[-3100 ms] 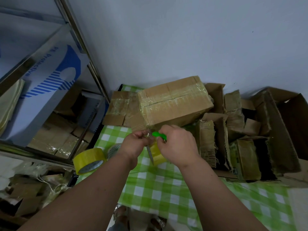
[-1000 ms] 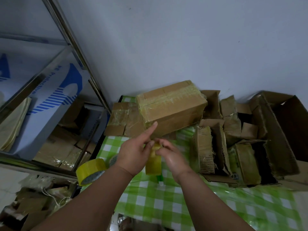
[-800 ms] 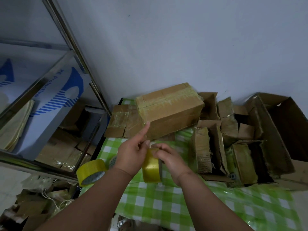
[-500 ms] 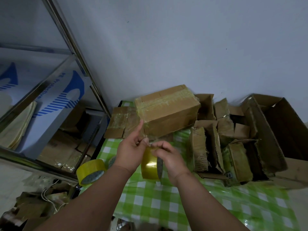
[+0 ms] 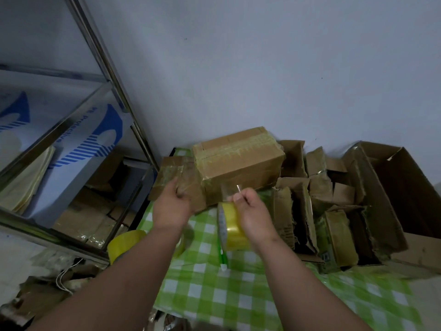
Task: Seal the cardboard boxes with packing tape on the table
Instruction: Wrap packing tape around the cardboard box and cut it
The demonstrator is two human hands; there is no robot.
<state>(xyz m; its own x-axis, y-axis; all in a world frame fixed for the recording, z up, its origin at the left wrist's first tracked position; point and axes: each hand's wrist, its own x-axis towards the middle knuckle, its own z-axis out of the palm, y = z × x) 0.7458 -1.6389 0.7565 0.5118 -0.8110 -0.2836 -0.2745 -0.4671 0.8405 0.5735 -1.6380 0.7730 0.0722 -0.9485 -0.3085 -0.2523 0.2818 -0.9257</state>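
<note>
My right hand [image 5: 254, 217] grips a yellow packing tape roll [image 5: 232, 231] above the green checked table [image 5: 214, 297]. My left hand [image 5: 171, 206] pinches the free end of the tape, and a clear strip [image 5: 207, 189] stretches from it to the roll. The strip hangs just in front of a taped-up cardboard box [image 5: 238, 163] that lies closed against the wall. A flattened taped carton [image 5: 170, 174] lies left of that box, partly behind my left hand.
A green-handled cutter [image 5: 223, 258] lies on the table under the roll. A second yellow tape roll [image 5: 124, 244] sits at the table's left edge. Several torn open cartons [image 5: 334, 211] crowd the right side. A metal shelf rack [image 5: 114, 77] stands at the left.
My hands have drawn apart: the left went left with the tape end, pulling out a strip, and the right stayed on the roll. The cutter I held earlier now lies on the table.
</note>
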